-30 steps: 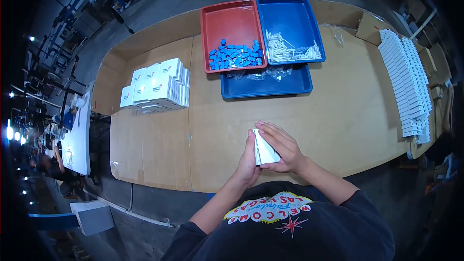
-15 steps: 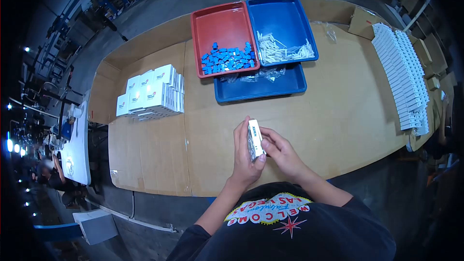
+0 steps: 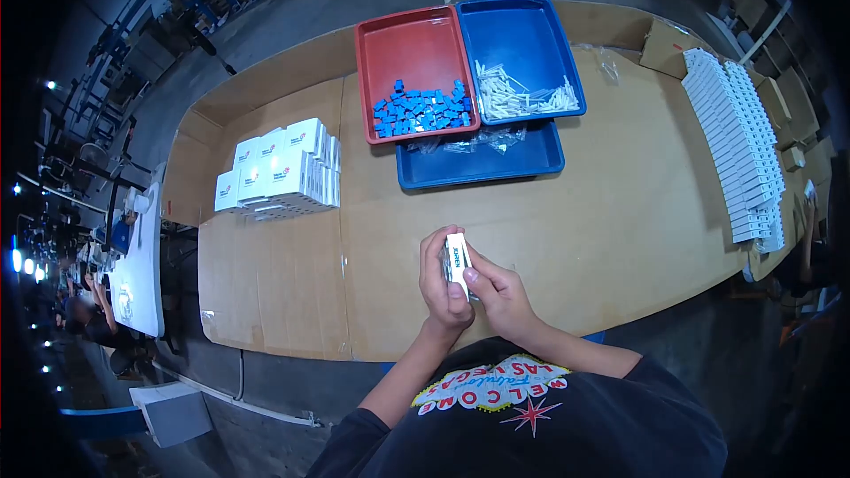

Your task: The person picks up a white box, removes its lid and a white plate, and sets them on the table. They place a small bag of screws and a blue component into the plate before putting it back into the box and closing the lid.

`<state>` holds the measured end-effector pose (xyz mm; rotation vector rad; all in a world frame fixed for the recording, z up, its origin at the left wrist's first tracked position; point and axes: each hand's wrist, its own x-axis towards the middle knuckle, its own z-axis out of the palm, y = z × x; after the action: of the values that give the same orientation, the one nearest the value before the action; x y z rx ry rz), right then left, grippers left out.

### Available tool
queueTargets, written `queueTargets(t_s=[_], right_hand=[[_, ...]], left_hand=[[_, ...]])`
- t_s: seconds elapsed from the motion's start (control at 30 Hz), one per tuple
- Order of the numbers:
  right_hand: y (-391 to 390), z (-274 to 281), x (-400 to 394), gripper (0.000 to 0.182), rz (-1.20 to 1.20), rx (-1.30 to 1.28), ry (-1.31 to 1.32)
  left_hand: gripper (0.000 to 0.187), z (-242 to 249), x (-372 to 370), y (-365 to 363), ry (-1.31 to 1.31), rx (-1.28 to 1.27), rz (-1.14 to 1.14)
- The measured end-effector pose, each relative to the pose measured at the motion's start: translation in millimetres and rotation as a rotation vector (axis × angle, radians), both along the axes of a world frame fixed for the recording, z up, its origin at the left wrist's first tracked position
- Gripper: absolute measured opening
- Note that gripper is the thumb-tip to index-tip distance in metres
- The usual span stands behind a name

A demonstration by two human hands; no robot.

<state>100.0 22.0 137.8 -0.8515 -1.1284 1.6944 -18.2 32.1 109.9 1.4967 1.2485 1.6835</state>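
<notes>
A small white box [image 3: 458,258] with dark lettering on its narrow side is held upright near my body, above the front part of the cardboard-covered table. My left hand [image 3: 439,281] wraps round its left side, with the thumb at its lower end. Against the right side presses my right hand [image 3: 503,299], its thumb on the box's lower edge and its fingers partly hidden behind it. The box's other faces are mostly covered by my hands.
Beyond my hands stand a red tray [image 3: 412,31] with blue pieces and a blue tray [image 3: 509,26] with white sticks, both overlapping a lower blue tray [image 3: 482,168] holding clear bags. White boxes [image 3: 283,168] are stacked left; long rows of white boxes [image 3: 735,150] stand right.
My hands and the box have moved slightly down and left. My right hand has closed in against the box, its thumb now pressing the lower part.
</notes>
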Motion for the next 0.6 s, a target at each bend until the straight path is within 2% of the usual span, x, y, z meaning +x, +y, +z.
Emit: queueTargets(t_s=[0.2,0.3,0.4,0.5,0.6], right_hand=[[1,-5,9,0.051,0.024,0.002,-0.022],[2,-10,12,0.052,0.035,0.045,-0.098],[10,-11,14,0.056,0.045,0.057,-0.157],[23,-18,31,0.070,0.139,0.074,-0.282],[23,22,42,0.087,0.110,0.423,-0.976]], left_hand=[[0.080,-8,3,-1,-0.134,-0.025,-0.046],[0.083,-12,6,-1,-0.161,-0.037,-0.060],[0.099,-15,11,2,-0.146,-0.102,-0.047],[0.108,-22,0,7,0.030,-0.102,-0.091],[0.105,-30,2,1,-0.302,-0.335,-0.177]])
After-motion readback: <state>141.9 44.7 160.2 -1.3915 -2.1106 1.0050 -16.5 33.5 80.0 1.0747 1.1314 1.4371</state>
